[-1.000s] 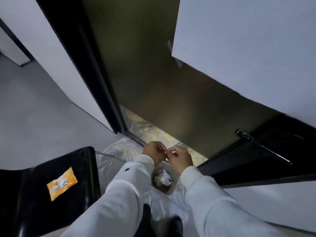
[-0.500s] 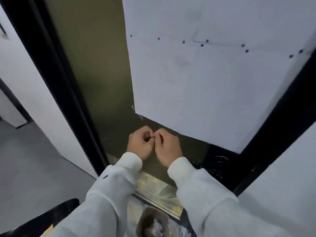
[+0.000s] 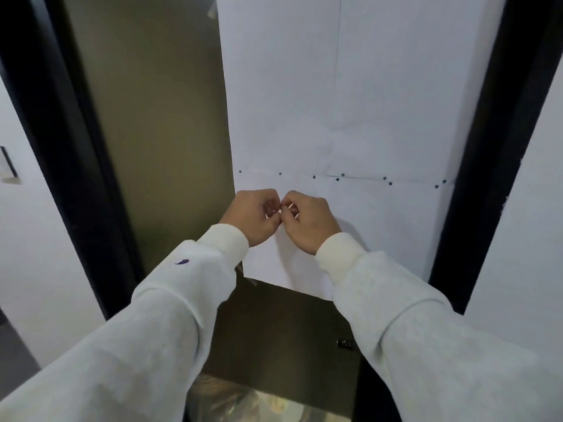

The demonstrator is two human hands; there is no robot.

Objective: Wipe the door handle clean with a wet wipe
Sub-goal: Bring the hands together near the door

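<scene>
My left hand (image 3: 254, 219) and my right hand (image 3: 307, 222) are raised side by side in front of the door, fingers curled, fingertips meeting. Between them they pinch a small white piece, the wet wipe (image 3: 278, 212), which the fingers mostly hide. The olive-brown door (image 3: 158, 132) carries a large white paper sheet (image 3: 335, 102) directly behind the hands. Only the dark end of the door handle (image 3: 345, 344) shows, low down beside my right sleeve; the sleeve covers the rest of it.
Black door frames stand at the left (image 3: 61, 147) and right (image 3: 475, 178), with white walls beyond them. A crumpled clear plastic bag (image 3: 243, 403) lies on the floor below the door, between my forearms.
The view has tilted up from the floor and bin to the door. Both hands rose together, still pinching the small white piece, and now sit in front of the paper sheet.
</scene>
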